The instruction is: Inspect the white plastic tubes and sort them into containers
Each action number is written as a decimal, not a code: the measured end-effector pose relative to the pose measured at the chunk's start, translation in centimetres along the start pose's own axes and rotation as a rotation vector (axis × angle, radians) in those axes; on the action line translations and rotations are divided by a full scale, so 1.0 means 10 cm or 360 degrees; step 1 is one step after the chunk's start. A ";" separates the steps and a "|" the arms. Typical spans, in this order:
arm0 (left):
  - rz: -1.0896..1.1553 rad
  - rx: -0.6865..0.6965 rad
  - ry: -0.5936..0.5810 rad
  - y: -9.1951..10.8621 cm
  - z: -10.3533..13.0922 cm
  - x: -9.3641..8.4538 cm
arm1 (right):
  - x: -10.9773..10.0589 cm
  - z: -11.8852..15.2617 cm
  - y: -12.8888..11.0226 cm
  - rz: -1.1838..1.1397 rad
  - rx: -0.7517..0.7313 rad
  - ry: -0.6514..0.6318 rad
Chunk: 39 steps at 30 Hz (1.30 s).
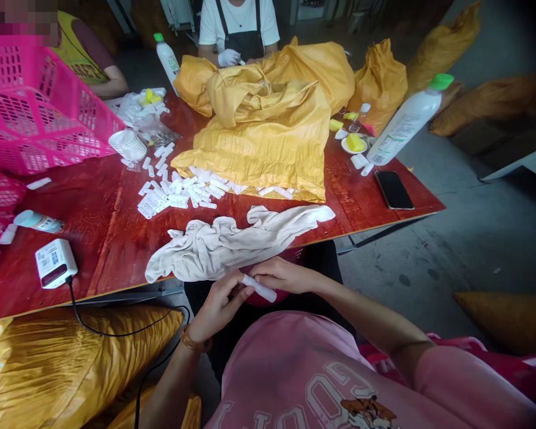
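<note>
My left hand is closed on a white plastic piece, elongated and smooth, held low in front of my lap just beyond the table edge. My right hand meets it from the other side, its fingers bent against the same piece; their tips are partly hidden. Right beyond my hands a crumpled whitish cloth lies along the table's edge. Farther in, a pile of similar small white plastic pieces spills from the mouth of a yellow woven sack.
On the red table stand pink crates, a white box with a cable, a phone and a large white bottle. Two people sit across; one wears a white glove. Full yellow sacks lie below left.
</note>
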State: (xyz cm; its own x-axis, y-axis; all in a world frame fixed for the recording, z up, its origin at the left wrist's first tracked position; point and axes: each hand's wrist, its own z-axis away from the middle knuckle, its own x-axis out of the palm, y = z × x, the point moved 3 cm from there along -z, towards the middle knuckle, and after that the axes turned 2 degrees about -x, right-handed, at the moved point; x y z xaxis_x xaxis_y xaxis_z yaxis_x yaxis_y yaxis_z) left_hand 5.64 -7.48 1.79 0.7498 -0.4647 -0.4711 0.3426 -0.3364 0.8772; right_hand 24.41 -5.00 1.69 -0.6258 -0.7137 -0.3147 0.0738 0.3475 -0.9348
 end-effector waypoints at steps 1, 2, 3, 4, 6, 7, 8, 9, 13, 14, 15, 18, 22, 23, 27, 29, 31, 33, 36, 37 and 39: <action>0.0006 -0.0002 -0.0045 0.02 0.00 -0.01 | -0.03 -0.02 -0.02 0.0068 -0.0026 -0.0046; 0.0014 -0.0014 -0.0089 0.04 0.00 -0.01 | -0.05 -0.04 -0.04 0.0118 -0.0044 -0.0087; 0.0024 -0.0034 -0.0128 0.05 0.00 -0.01 | -0.07 -0.06 -0.05 0.0152 -0.0059 -0.0120; 0.0036 -0.0059 -0.0160 0.06 0.01 -0.01 | -0.07 -0.07 -0.06 0.0170 -0.0072 -0.0149; 0.0053 -0.0102 -0.0184 0.06 0.02 0.00 | -0.05 -0.11 -0.03 0.0175 -0.0079 -0.0194; 0.0054 -0.0111 -0.0178 0.06 0.03 -0.01 | -0.03 -0.12 -0.01 0.0168 -0.0067 -0.0205; 0.0047 -0.0108 -0.0170 0.06 0.03 -0.01 | -0.01 -0.13 0.02 0.0146 -0.0042 -0.0195; 0.0032 -0.0093 -0.0165 0.06 0.04 -0.02 | 0.03 -0.14 0.06 0.0100 0.0000 -0.0165; -0.0034 -0.0025 -0.0169 0.05 0.04 -0.02 | 0.19 -0.05 0.19 -0.0488 0.0326 -0.0029; -0.0055 -0.0022 -0.0134 0.04 0.05 0.00 | 0.24 -0.01 0.20 -0.0646 0.0390 -0.0041; -0.0080 -0.0023 -0.0086 0.03 0.06 0.03 | 0.29 0.04 0.20 -0.0724 0.0427 -0.0049; -0.0128 -0.0051 -0.0005 -0.02 0.10 0.17 | 0.37 0.18 0.25 -0.0456 0.0449 0.0054; -0.0103 0.0000 -0.0290 -0.15 -0.05 0.09 | 0.48 0.32 0.54 0.0056 0.0551 0.0171; -0.0133 0.0000 -0.0268 -0.21 -0.16 -0.05 | 0.50 0.36 0.64 0.0163 0.0612 0.0178; -0.0758 -0.0188 0.0463 -0.60 -0.79 -0.95 | 0.32 0.47 0.86 0.0493 0.0828 0.0189; -0.1069 -0.0222 0.0587 -0.83 -1.13 -1.23 | 0.07 0.47 0.78 0.0429 0.0784 0.0083; -0.1151 -0.0198 0.0548 -1.04 -1.42 -1.31 | -0.33 0.39 0.63 0.0389 0.0715 0.0080; -0.1142 -0.0163 0.0490 -1.19 -1.60 -1.27 | -0.84 0.26 0.50 0.0664 0.0738 0.0384; -0.1139 -0.0150 0.0460 -1.25 -1.63 -1.18 | -1.47 0.00 0.50 0.1405 0.1113 0.0717; -0.1148 -0.0157 0.0463 -1.24 -1.59 -1.16 | -1.58 -0.10 0.55 0.1513 0.1191 0.0751; -0.1114 -0.0165 0.0510 -1.13 -1.43 -1.14 | -1.68 -0.30 0.66 0.1591 0.1281 0.0760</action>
State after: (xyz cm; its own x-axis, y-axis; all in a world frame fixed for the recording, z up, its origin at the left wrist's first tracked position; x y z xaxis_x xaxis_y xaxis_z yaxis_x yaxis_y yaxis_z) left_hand 1.31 13.36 -1.47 0.4610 0.0925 -0.8826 0.8361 -0.3785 0.3971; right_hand 33.07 11.04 1.32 -0.2320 -0.0356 -0.9721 0.9722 0.0227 -0.2329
